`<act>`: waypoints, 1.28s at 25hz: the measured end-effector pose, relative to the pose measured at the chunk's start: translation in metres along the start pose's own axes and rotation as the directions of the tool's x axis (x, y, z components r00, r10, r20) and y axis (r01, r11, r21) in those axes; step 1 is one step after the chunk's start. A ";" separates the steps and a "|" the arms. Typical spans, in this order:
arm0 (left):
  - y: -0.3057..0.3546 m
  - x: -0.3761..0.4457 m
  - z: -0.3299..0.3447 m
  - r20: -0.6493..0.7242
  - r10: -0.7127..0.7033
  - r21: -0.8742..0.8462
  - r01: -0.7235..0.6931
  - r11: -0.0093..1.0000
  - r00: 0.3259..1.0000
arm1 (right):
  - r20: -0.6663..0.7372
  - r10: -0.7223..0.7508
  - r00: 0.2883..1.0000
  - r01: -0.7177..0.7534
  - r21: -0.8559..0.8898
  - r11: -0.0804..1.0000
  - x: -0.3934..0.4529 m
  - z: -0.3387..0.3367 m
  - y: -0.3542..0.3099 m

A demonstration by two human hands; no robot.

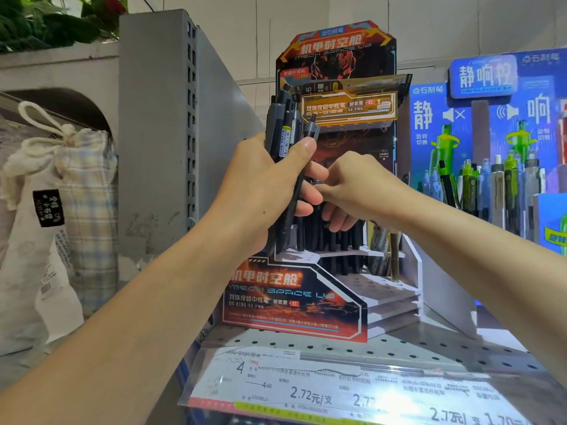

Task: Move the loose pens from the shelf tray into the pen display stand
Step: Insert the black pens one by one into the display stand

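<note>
Centre frame: left hand [264,182] wrapped around a bundle of dark pens [283,133]. Pens stand near upright, clip ends fanning out above the fist, barrels running down past the palm to just in front of the stand's rear tier. Thumb [302,150] pressed across the front of the bundle; fingers [310,191] curled round from behind, tips showing on the right side. One slim black pen [299,191] sits at the outer edge of the bundle, crossing over the fingertips rather than inside the fist.

Right hand [356,188] immediately right of the left, knuckles up, fingers bent downward and reaching in at the left fingertips and the pens standing in the stand. Whether it pinches a pen is hard to tell; the fingertips are hidden behind the left hand's.

Pen display stand [294,305], red-and-black printed card, centre to lower centre of frame, sitting on a perforated metal shelf [399,345]. Rear tier holds a row of black pens standing in holes; front white perforated tiers [389,289] mostly unfilled.

Right of frame: blue display [487,118] with green and grey pens. Bottom of frame: price labels [310,394] along the shelf edge. Left of frame: cloth drawstring bag [61,167] beside a grey upright panel [159,133].
</note>
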State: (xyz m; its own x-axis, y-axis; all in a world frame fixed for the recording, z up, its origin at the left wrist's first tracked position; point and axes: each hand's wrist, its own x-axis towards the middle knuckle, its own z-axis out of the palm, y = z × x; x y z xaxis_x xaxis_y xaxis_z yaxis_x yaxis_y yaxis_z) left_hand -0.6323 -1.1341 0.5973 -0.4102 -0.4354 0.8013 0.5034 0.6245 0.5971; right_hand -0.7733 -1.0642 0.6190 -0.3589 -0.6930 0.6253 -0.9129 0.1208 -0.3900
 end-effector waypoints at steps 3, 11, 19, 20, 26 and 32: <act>0.001 0.000 0.002 -0.010 0.002 0.006 -0.002 1.000 1.000 | 0.028 0.042 0.999 -0.043 0.026 0.999 0.003 0.000 -0.003; 0.001 0.001 0.001 -0.024 -0.037 0.004 0.038 0.999 0.999 | 0.096 0.084 0.992 -0.078 -0.065 0.995 0.000 0.003 -0.011; 0.000 0.000 -0.002 -0.052 -0.095 -0.035 0.093 0.995 0.994 | 0.020 -0.098 0.995 0.090 0.249 0.964 -0.008 -0.019 -0.008; -0.001 0.000 -0.002 -0.055 -0.093 -0.032 0.091 0.995 0.994 | 0.075 -0.133 0.988 0.089 0.426 0.900 -0.010 -0.023 -0.008; 0.000 0.002 -0.003 -0.070 -0.110 -0.067 0.106 0.992 0.991 | 0.186 -0.222 0.957 0.014 0.735 0.677 -0.017 -0.018 -0.009; -0.003 0.000 -0.007 -0.054 -0.089 -0.055 0.086 0.995 0.995 | 0.103 -0.120 0.987 -0.019 0.830 0.558 -0.013 -0.020 -0.007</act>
State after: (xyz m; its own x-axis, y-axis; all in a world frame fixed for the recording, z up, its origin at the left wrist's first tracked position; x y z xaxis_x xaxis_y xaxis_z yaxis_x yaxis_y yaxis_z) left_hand -0.6288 -1.1403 0.5958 -0.4114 -0.5238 0.7459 0.5073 0.5483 0.6648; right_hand -0.7662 -1.0416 0.6268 -0.2246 -0.7722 0.5944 -0.3411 -0.5091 -0.7902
